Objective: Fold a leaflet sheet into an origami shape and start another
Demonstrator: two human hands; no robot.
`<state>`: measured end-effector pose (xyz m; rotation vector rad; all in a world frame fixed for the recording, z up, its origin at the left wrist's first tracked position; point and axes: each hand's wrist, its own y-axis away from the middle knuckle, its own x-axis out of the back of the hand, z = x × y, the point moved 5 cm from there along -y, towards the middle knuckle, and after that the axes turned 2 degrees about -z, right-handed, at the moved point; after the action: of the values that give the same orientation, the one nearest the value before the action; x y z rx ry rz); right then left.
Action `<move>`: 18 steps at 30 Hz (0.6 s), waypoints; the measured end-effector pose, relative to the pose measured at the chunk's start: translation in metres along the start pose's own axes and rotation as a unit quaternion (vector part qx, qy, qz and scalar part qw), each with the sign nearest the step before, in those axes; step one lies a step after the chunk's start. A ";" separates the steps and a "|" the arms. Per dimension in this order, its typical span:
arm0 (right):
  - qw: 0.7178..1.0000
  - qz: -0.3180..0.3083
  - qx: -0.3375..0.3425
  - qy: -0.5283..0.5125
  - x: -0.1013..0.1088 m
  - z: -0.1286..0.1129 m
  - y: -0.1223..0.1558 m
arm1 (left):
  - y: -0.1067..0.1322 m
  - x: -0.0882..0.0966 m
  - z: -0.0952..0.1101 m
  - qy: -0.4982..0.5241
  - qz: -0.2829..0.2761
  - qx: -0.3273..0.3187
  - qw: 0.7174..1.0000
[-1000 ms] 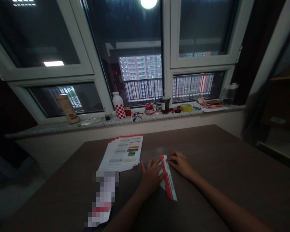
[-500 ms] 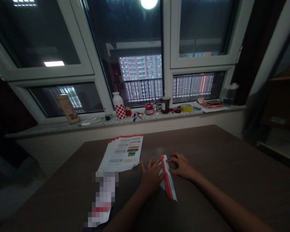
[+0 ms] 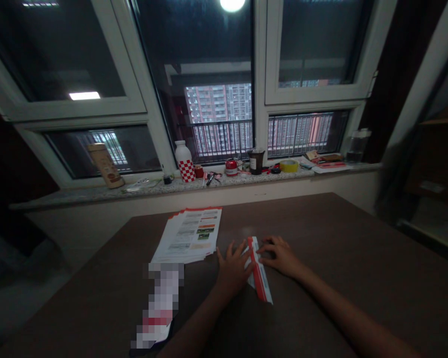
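A sheet of paper folded into a narrow strip [image 3: 260, 281], white with a red band, lies slantwise on the dark brown table. From its left side, my left hand [image 3: 232, 271] rests on it with fingers spread. Its fingertips press down on the strip's upper half, and a pale flap of the paper pokes out under the hand. Along the right edge of the strip is my right hand [image 3: 281, 256]. That hand's fingers are bent, with thumb and fingertips gripping the paper's edge.
Left of my hands lies a fanned stack of printed sheets [image 3: 190, 233]. Nearer me sits a blurred-out flat object [image 3: 164, 298]. Behind the table [image 3: 339, 258], the windowsill holds a checked bottle [image 3: 185, 166], a tan flask [image 3: 106, 166], yellow tape [image 3: 288, 165] and a dark cup [image 3: 256, 161].
The folded paper has slid slightly away from me, its near end now a little farther up. Both hands keep nearly the same places on it, with small finger shifts.
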<state>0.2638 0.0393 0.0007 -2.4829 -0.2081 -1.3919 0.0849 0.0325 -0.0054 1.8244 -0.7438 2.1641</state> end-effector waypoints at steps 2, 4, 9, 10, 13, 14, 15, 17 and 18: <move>1.000 -0.007 0.000 0.008 0.001 0.000 -0.002 | -0.001 0.000 -0.001 -0.002 0.002 -0.001 1.000; 1.000 -0.015 0.004 0.007 0.002 0.000 -0.003 | -0.001 -0.001 -0.001 -0.006 0.003 -0.009 1.000; 0.999 -0.031 0.028 -0.006 0.006 -0.001 0.000 | -0.001 -0.002 -0.002 -0.014 0.007 -0.013 1.000; 0.999 -0.036 0.034 -0.007 0.006 -0.001 0.001 | -0.001 -0.003 -0.002 -0.014 0.005 -0.013 1.000; 0.998 -0.046 0.048 -0.008 0.007 -0.002 0.005 | -0.001 -0.002 -0.001 -0.013 0.003 -0.016 1.000; 0.998 -0.047 0.051 -0.008 0.007 -0.002 0.005 | -0.001 -0.002 -0.001 -0.013 0.005 -0.018 1.000; 0.997 -0.047 0.054 -0.009 0.007 -0.002 0.006 | 0.000 -0.002 -0.001 -0.014 0.008 -0.020 1.000; 0.997 -0.041 0.058 -0.009 0.006 -0.002 0.007 | 0.000 0.000 0.000 -0.013 0.013 -0.020 1.000; 0.998 -0.035 0.058 -0.009 0.005 -0.002 0.008 | 0.000 0.001 0.000 -0.011 0.016 -0.019 1.000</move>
<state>0.2668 0.0314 0.0050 -2.4142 -0.3713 -1.3453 0.0847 0.0324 -0.0047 1.8318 -0.8189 2.1374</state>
